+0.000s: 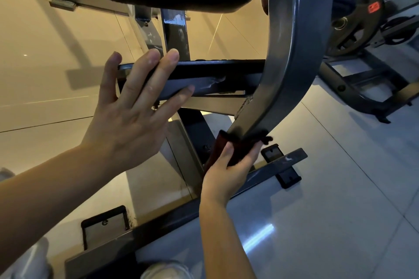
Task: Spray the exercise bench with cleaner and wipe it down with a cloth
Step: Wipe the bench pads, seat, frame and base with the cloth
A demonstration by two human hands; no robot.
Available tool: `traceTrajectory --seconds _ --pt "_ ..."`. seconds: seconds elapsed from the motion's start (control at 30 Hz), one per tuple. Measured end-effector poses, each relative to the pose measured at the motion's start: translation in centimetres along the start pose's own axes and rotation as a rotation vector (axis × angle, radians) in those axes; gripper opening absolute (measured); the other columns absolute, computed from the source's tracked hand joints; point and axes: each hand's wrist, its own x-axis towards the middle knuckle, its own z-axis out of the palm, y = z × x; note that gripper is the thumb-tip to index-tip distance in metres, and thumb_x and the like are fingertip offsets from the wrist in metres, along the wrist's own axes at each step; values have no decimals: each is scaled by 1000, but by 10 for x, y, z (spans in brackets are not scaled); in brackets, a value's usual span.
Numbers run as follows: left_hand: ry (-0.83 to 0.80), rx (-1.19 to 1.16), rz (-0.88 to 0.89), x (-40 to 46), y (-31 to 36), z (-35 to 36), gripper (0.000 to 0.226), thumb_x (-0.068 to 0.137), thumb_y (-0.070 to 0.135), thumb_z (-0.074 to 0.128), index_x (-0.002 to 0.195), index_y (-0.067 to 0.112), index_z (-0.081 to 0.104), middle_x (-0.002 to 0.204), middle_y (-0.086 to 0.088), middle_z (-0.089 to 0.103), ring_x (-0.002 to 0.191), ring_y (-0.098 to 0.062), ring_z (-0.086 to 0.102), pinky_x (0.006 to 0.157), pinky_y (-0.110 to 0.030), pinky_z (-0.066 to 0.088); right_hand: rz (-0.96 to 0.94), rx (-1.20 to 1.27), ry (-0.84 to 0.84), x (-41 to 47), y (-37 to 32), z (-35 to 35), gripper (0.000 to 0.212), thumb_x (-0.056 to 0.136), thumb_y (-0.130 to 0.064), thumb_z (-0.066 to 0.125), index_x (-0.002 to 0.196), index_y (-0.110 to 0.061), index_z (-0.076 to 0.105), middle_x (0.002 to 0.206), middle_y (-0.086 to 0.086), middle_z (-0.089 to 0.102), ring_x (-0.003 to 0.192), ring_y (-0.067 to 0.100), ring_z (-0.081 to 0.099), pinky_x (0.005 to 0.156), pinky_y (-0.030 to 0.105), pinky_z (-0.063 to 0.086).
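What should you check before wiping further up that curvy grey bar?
1. Cloth held firmly by right hand: ok.
2. Cloth touching curved bar: ok.
3. Left hand steadying on the flat crossbar, fingers straight: ok.
4. Way up the bar free of obstacles: ok.
5. Bar sprayed with cleaner: cannot tell.
6. Spray bottle within reach: cannot tell, none visible.

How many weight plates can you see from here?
2. One large plate with an orange sticker stands at upper right behind the curved frame post; a second plate sits further right near the edge. Others may be hidden.
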Motion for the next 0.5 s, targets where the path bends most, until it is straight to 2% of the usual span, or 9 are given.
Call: traceTrajectory --seconds 0.07,0.13,0.2,0.27,0.37,0.5 --pt "-12 8 15 0 -3 2 62 96 28 40 153 23 18 159 -16 6 148 -28 -12 115 -54 -6 -166 4 56 8 -22 1 63 100 -21 52 152 -31 19 151 0 40 134 15 43 106 38 45" --pt "-13 20 20 0 -6 3 63 96 28 40 154 23 17 160 -16 6 148 -28 -12 115 -54 -5 -406 7 107 19 -46 1 62 97 -20 54 150 -25 22 157 5 33 141 23 37 106 47 45" --pt "-10 10 23 -1 -5 2 63 95 28 41 154 24 18 160 -16 7 149 -28 -10 115 -55 -3 -627 -10 144 36 -65 1 60 97 -15 56 150 -11 28 157 12 29 145 27 29 110 51 39" --pt "-10 -1 26 0 -5 0 63 95 29 41 153 24 19 160 -15 7 149 -27 -9 116 -55 -3 -771 -70 163 55 -74 4 63 96 -15 58 148 3 27 156 20 28 146 29 23 114 55 31" --pt "-16 -10 35 0 -5 -3 64 95 30 41 153 23 17 160 -16 7 149 -28 -8 116 -54 -3 -772 -73 144 67 -66 7 72 97 -27 56 150 3 17 157 25 19 147 32 16 115 58 28" --pt "-8 -6 33 -1 -4 -4 64 94 31 41 153 23 18 160 -17 9 149 -31 0 116 -55 -2 -634 -101 109 50 -23 12 78 96 -37 55 150 -12 5 161 19 12 149 29 12 120 43 24"
